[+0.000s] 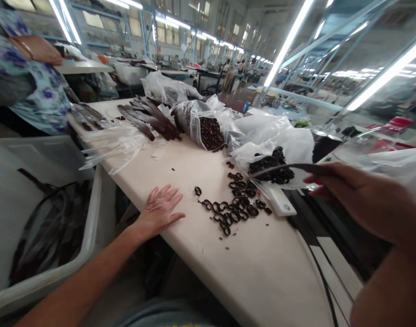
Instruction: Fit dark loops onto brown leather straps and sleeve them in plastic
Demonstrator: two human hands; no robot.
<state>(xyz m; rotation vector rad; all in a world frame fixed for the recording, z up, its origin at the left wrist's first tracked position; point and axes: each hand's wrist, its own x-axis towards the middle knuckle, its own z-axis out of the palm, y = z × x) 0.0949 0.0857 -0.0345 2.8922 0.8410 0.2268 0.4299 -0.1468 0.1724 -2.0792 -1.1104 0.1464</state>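
Observation:
My left hand (pixel 162 210) lies flat near the front edge of the pale table (pixel 194 254), fingers spread and holding nothing. At the right, my right hand (pixel 359 195) is closed around one end of a dark strap (pixel 298 167). The strap's thin end reaches left above the table, over a pile of black loops (pixel 240 206). One separate loop (pixel 198 191) sits between my left hand and that pile. Behind the strap, a clear plastic bag (pixel 279 131) lies open with more black loops (pixel 274 165) in its mouth. My right hand is blurred.
A white handled object (pixel 279 200) lies beside the loops. Further back are a bag of small brown pieces (pixel 211 134), a bundle of dark straps (pixel 151 118) and flat plastic sleeves (pixel 115 145). A white bin (pixel 92 227) with dark straps stands left. Another person's hand (pixel 41 50) is at upper left.

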